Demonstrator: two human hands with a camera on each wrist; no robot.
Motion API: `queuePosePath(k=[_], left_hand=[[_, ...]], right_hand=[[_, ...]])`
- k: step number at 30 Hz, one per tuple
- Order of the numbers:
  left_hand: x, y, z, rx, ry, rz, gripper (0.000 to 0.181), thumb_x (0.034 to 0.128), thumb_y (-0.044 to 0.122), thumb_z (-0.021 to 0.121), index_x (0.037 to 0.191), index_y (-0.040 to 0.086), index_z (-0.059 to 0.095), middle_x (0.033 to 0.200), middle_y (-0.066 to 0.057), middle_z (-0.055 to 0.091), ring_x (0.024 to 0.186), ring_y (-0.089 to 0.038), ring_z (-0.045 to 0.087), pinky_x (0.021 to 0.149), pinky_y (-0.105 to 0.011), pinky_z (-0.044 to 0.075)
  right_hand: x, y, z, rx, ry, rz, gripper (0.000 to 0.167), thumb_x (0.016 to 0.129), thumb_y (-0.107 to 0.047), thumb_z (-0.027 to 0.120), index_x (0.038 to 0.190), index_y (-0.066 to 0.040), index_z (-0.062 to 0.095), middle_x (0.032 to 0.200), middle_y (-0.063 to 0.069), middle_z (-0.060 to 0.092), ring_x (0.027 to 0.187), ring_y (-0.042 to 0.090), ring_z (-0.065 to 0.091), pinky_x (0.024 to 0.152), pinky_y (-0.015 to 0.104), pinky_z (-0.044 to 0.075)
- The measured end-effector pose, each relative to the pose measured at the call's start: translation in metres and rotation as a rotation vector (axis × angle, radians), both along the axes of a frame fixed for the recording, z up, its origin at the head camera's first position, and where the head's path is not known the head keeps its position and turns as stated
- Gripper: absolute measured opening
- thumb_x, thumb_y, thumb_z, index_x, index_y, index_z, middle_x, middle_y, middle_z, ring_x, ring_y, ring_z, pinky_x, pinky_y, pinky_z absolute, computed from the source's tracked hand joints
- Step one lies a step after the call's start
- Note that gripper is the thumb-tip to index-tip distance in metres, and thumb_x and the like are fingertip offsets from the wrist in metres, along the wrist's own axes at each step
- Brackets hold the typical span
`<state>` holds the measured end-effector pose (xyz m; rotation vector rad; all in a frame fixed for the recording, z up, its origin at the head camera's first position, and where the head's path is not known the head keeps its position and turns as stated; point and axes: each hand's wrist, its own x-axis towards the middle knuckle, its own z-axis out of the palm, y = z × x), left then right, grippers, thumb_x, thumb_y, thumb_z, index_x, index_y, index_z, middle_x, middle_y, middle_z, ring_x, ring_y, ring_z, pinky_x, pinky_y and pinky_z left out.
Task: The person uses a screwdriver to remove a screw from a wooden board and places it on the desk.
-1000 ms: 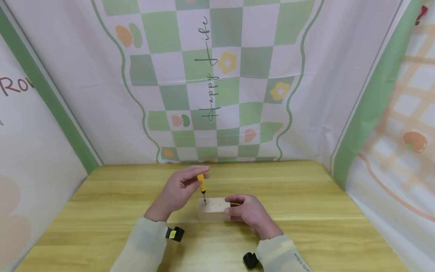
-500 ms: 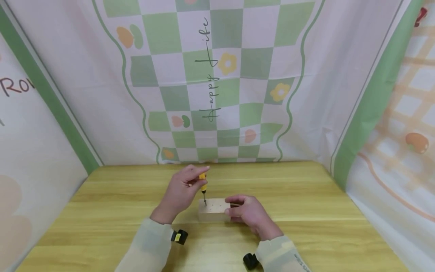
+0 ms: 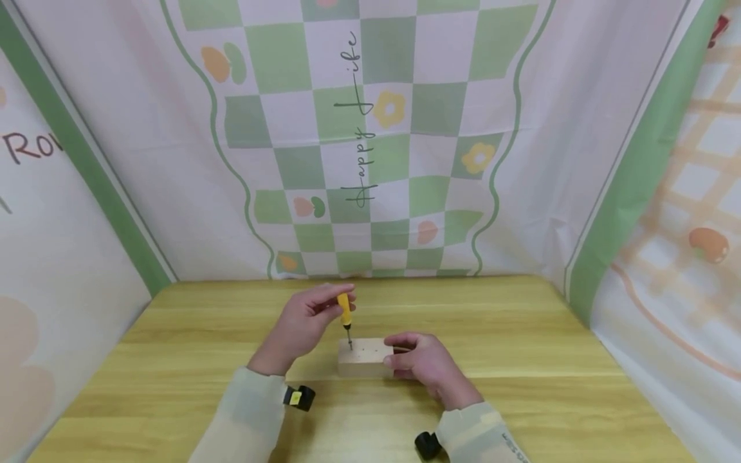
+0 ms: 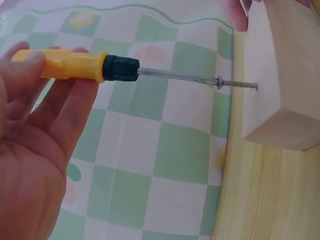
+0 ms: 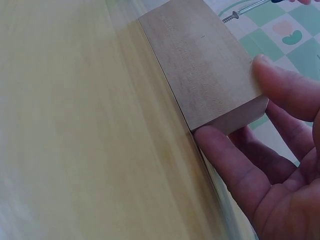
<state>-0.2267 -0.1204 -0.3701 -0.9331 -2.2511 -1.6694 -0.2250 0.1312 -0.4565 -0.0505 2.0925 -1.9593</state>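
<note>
Yellow-handled screwdriver with a black collar and steel shaft (image 3: 345,310) stands nearly upright in the head view, its handle grasped between the thumb and fingers of the left hand (image 3: 296,325); its tip meets a small silver metal screw (image 3: 350,345), which stands on the top face of a pale rectangular wooden block (image 3: 366,369), near the block's left end; a few small dark marks dot that same face; the right hand (image 3: 429,366) grips the opposite end of the block, which lies on a yellowish wood-grain worktop (image 3: 173,386); behind hangs a green-and-white checked cloth (image 3: 442,46) lettered "Happy Life".

From the left wrist, the screwdriver's tip sits at the screw's head; most of the screw's thread is exposed, its far end meeting the block; the left fingers curl round the handle.

From the right wrist, the right fingers pinch the block's end, one at the lower corner, another at the upper edge; beyond the block's far edge show part of the screw and the steel shaft.
</note>
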Motion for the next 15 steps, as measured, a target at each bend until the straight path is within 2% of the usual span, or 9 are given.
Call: queuePosePath(k=[5,8,12,15], left_hand=[[-0.0015,0.0036,-0.0028,-0.024,0.073,0.103,0.035,0.0916,0.003,0.07,0.125,0.014,0.071,0.092,0.001,0.063,0.076,-0.018,0.059,0.065,-0.028,0.054],[-0.0019,0.0053,-0.0039,-0.032,0.114,0.125,0.036,0.0903,0.002,0.072,0.124,0.014,0.072,0.089,0.002,0.06,0.072,-0.017,0.056,0.061,-0.026,0.051],[-0.0017,0.0043,-0.0039,-0.039,0.134,0.092,0.036,0.0919,0.001,0.07,0.126,0.012,0.071,0.096,0.001,0.063,0.074,-0.018,0.059,0.064,-0.028,0.053],[-0.0007,0.0014,-0.0034,-0.026,0.089,0.03,0.036,0.0955,0.0,0.065,0.13,0.011,0.068,0.11,-0.001,0.068,0.088,-0.021,0.064,0.072,-0.029,0.055]], right_hand=[[0.0001,-0.0001,-0.0017,-0.011,0.009,0.012,0.039,0.084,-0.004,0.08,0.121,0.002,0.068,0.123,0.013,0.063,0.092,0.024,0.066,0.078,0.041,0.059],[-0.0001,-0.0004,-0.0021,-0.012,0.012,0.014,0.039,0.084,-0.004,0.08,0.121,0.002,0.067,0.123,0.013,0.062,0.092,0.024,0.066,0.078,0.041,0.059],[-0.0004,-0.0001,-0.0025,-0.011,0.013,0.016,0.039,0.084,-0.004,0.08,0.12,0.002,0.068,0.124,0.013,0.062,0.093,0.024,0.066,0.078,0.041,0.058],[-0.0006,0.0003,-0.0024,-0.012,0.01,0.013,0.039,0.083,-0.004,0.08,0.12,0.002,0.068,0.124,0.013,0.062,0.093,0.024,0.066,0.078,0.041,0.058]])
